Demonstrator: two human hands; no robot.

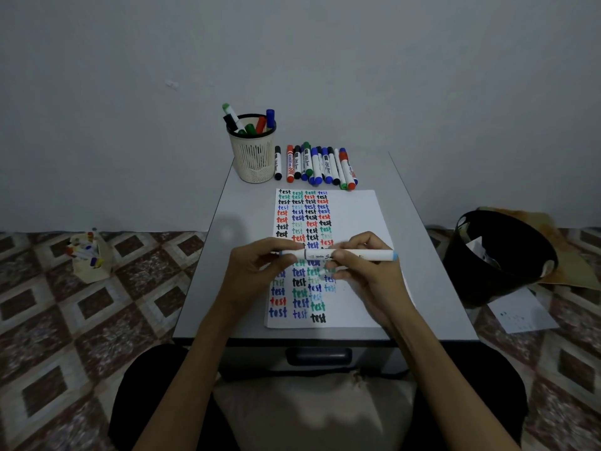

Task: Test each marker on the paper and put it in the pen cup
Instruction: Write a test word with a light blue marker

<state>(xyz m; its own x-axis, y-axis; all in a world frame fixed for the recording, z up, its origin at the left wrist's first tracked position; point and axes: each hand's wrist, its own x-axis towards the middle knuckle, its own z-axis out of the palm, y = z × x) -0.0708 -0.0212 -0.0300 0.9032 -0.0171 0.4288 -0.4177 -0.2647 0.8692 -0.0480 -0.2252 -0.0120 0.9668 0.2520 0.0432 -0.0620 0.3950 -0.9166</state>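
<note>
White marker (pixel 320 255): left hand (pixel 257 271), right hand (pixel 366 271) pinching.

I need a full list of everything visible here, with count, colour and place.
white marker with light blue caps: one, white and blue, held level above the paper
white paper sheet: one, white with coloured "test" words, middle of the table
cream mesh pen cup: one, cream, black rim, table's far left, about five markers inside
loose markers: about ten, black, red, blue, green caps, lying right of the cup
grey table: one, grey, before the person
black bin: one, black, floor on the right
cardboard box of markers: one, beige, floor on the left
left hand: grips the marker's left end
right hand: grips its middle
</note>
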